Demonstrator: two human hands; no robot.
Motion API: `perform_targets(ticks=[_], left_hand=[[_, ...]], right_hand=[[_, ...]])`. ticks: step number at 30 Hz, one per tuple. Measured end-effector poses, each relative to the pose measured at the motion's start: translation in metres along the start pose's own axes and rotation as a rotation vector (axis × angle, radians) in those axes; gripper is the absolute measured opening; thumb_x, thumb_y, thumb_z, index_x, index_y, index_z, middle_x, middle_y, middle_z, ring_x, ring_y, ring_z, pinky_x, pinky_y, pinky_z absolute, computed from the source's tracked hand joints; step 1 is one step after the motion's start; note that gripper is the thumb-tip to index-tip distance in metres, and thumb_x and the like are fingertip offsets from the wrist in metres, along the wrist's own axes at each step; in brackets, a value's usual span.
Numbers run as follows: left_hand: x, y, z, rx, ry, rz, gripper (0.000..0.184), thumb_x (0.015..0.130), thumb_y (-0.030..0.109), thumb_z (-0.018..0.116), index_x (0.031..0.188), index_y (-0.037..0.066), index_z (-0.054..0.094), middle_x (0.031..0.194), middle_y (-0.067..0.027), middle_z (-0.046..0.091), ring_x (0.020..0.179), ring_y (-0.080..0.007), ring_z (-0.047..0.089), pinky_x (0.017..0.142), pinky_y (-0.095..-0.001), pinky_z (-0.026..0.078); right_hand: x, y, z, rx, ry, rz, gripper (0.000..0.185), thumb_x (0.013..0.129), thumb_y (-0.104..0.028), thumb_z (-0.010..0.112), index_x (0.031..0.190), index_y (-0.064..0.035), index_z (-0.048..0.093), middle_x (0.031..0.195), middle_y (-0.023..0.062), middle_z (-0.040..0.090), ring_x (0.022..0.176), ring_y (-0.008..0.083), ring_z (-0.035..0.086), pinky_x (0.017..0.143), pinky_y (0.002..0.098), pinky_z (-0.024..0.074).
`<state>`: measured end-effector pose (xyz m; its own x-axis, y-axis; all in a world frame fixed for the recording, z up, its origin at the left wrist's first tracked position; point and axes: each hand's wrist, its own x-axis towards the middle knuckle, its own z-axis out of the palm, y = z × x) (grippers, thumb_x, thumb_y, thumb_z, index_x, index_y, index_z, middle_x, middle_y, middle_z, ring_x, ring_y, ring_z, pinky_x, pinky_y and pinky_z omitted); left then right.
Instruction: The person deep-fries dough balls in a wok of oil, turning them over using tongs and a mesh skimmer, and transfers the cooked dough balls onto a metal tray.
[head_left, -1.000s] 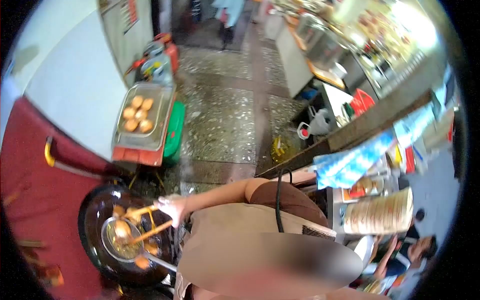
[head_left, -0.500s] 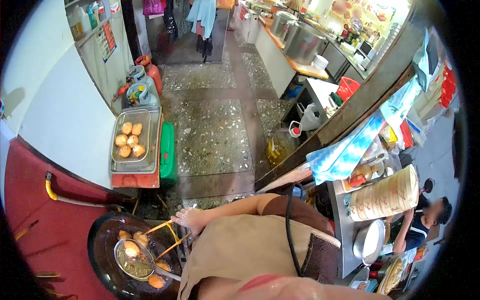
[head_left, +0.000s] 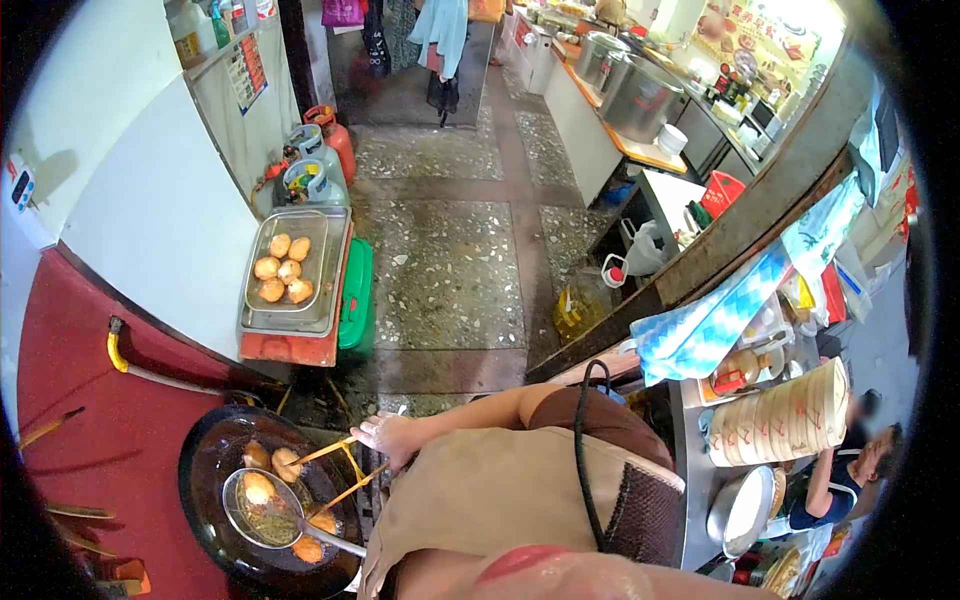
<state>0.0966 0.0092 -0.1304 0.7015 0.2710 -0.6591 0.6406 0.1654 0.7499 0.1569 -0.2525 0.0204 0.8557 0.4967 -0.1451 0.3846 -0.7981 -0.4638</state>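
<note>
Head view, only one. Right hand (head_left: 388, 437) at right edge of black round wok (head_left: 212, 445), fingers folded round a pair of long yellow wooden sticks (head_left: 322, 452); this grip is snug, stick tips spread apart, nothing visibly pinched between them. Left hand out of frame, its grip can't be told.

Key relation: browned fried ball (head_left: 287, 466) lies left and slightly near of the right-hand grip, in the far part of the wok, at the tip of the farther stick. Sticks' long axis slants from right-far to left-near. Nearer stick ends by a second orange-brown ball (head_left: 322, 523); contact unclear. Right hand is the nearer one in view.

Round wire-mesh skimmer with metal handle (head_left: 268, 522) sits in the wok, left-near of the grip, one pale golden ball (head_left: 258, 488) in it; handle runs right-near behind tan apron (head_left: 480, 480).

Far of wok: clear rectangular tray (head_left: 318, 230) with six golden balls on red tabletop (head_left: 290, 348), green plastic bin (head_left: 357, 300) to its right.
</note>
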Motion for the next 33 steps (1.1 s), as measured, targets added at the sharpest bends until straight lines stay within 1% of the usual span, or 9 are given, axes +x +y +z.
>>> perform_targets(ticks=[8, 10, 14, 16, 22, 25, 26, 29, 33], left_hand=[[-0.006, -0.006, -0.007, -0.007, 0.009, -0.009, 0.033, 0.081, 0.029, 0.067, 0.061, 0.015, 0.044, 0.051, 0.0041, 0.042, 0.043, -0.0058, 0.037, 0.039, -0.0222, 0.028], [-0.008, -0.006, -0.008, -0.007, 0.01, -0.006, 0.033, 0.081, 0.029, 0.067, 0.061, 0.015, 0.044, 0.051, 0.0041, 0.042, 0.043, -0.0058, 0.037, 0.039, -0.0222, 0.028], [-0.011, -0.008, -0.017, -0.006, 0.002, 0.006, 0.033, 0.081, 0.029, 0.067, 0.061, 0.015, 0.044, 0.051, 0.0041, 0.042, 0.043, -0.0059, 0.037, 0.039, -0.0222, 0.028], [-0.012, -0.01, -0.02, -0.012, -0.002, 0.012, 0.034, 0.081, 0.029, 0.067, 0.06, 0.015, 0.044, 0.051, 0.0041, 0.042, 0.043, -0.0059, 0.037, 0.039, -0.0222, 0.028], [-0.019, -0.023, -0.033, -0.055, -0.002, 0.023, 0.034, 0.081, 0.029, 0.066, 0.06, 0.015, 0.044, 0.051, 0.0041, 0.042, 0.043, -0.0059, 0.037, 0.039, -0.0222, 0.028], [-0.022, -0.032, -0.044, -0.075, -0.002, 0.018, 0.034, 0.081, 0.029, 0.066, 0.06, 0.015, 0.044, 0.051, 0.004, 0.042, 0.043, -0.0059, 0.037, 0.039, -0.0222, 0.028], [-0.023, -0.035, -0.048, -0.083, 0.0, 0.017, 0.034, 0.081, 0.029, 0.066, 0.06, 0.015, 0.044, 0.051, 0.004, 0.042, 0.043, -0.0059, 0.037, 0.039, -0.0222, 0.028], [-0.029, -0.049, -0.065, -0.13, 0.013, 0.012, 0.034, 0.081, 0.029, 0.066, 0.06, 0.015, 0.043, 0.05, 0.004, 0.042, 0.043, -0.006, 0.037, 0.039, -0.0222, 0.028], [-0.029, -0.069, -0.087, -0.206, 0.0, 0.017, 0.034, 0.081, 0.029, 0.066, 0.059, 0.015, 0.043, 0.05, 0.004, 0.042, 0.043, -0.006, 0.037, 0.039, -0.0222, 0.028]], right_hand=[[-0.007, 0.005, 0.006, 0.031, 0.024, -0.014, 0.106, 0.045, -0.038, 0.079, 0.128, 0.0083, 0.032, 0.108, 0.0188, 0.049, 0.1, 0.0314, 0.05, 0.085, 0.0397, 0.0391], [-0.011, 0.0, -0.004, 0.049, -0.022, 0.002, 0.104, 0.047, -0.037, 0.079, 0.129, 0.0075, 0.031, 0.11, 0.0192, 0.049, 0.102, 0.0316, 0.05, 0.087, 0.0411, 0.0384], [-0.007, 0.0, 0.005, 0.005, 0.006, -0.03, 0.104, 0.049, -0.036, 0.078, 0.13, 0.0066, 0.03, 0.112, 0.0194, 0.048, 0.104, 0.0324, 0.049, 0.09, 0.0426, 0.0373], [-0.008, -0.006, 0.0, 0.006, -0.048, -0.006, 0.102, 0.051, -0.035, 0.077, 0.131, 0.006, 0.029, 0.116, 0.0195, 0.047, 0.105, 0.0334, 0.049, 0.092, 0.0439, 0.036], [-0.02, -0.029, -0.011, 0.043, -0.14, 0.052, 0.1, 0.052, -0.034, 0.076, 0.131, 0.0048, 0.028, 0.116, 0.0189, 0.046, 0.105, 0.0331, 0.048, 0.091, 0.0425, 0.0365], [-0.022, -0.035, -0.006, 0.051, -0.091, 0.069, 0.1, 0.052, -0.034, 0.076, 0.131, 0.0042, 0.028, 0.115, 0.019, 0.046, 0.104, 0.0326, 0.048, 0.09, 0.0409, 0.0364], [-0.023, -0.037, -0.006, 0.072, -0.09, 0.065, 0.099, 0.053, -0.033, 0.075, 0.131, 0.004, 0.028, 0.115, 0.0195, 0.045, 0.105, 0.0329, 0.048, 0.092, 0.0402, 0.0355], [-0.022, -0.035, -0.015, 0.097, -0.134, 0.001, 0.1, 0.053, -0.032, 0.074, 0.132, 0.0048, 0.026, 0.117, 0.0213, 0.044, 0.107, 0.0344, 0.046, 0.092, 0.0427, 0.0356], [-0.016, -0.037, -0.017, 0.03, -0.014, -0.066, 0.099, 0.052, -0.036, 0.074, 0.13, 0.006, 0.03, 0.11, 0.0212, 0.047, 0.1, 0.034, 0.052, 0.084, 0.0415, 0.042]])
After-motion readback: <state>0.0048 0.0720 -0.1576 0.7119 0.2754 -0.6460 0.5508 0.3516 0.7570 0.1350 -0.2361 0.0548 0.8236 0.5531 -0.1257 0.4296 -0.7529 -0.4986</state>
